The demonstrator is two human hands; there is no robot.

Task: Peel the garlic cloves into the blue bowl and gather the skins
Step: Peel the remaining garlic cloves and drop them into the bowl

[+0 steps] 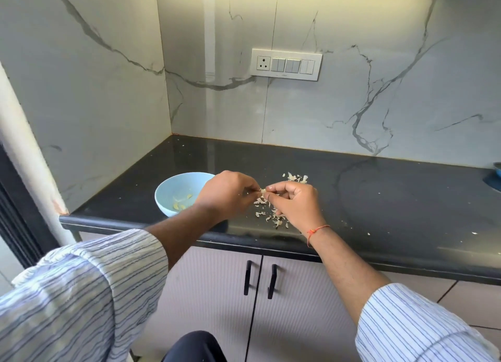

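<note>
both hands raised just above the black counter (pixel 379 199), fingertips meeting on one small garlic clove (pixel 262 190): left hand (pixel 226 192) pinching its near end, right hand (pixel 291 201) pinching the other with thumb and forefinger, remaining fingers curled in. clove held clear of the blue bowl (pixel 173 192), which sits just to the left, touching nothing, a few peeled cloves (pixel 182 202) lying in its bottom. loose skins (pixel 271 212) scattered on the counter directly below and behind the hands, a second patch (pixel 296 177) farther back. likely risks from here: clove slipping from so small a pinch and dropping among the skins rather than into the bowl; papery flakes clinging to fingers and riding along into the bowl at the drop; light skins drifting toward the counter's front edge, close under the right wrist, and off to the floor at a careless sweep; specks already strewn well to the right, easy to miss when gathering. how much skin remains on the clove: cannot tell, too small.
</note>
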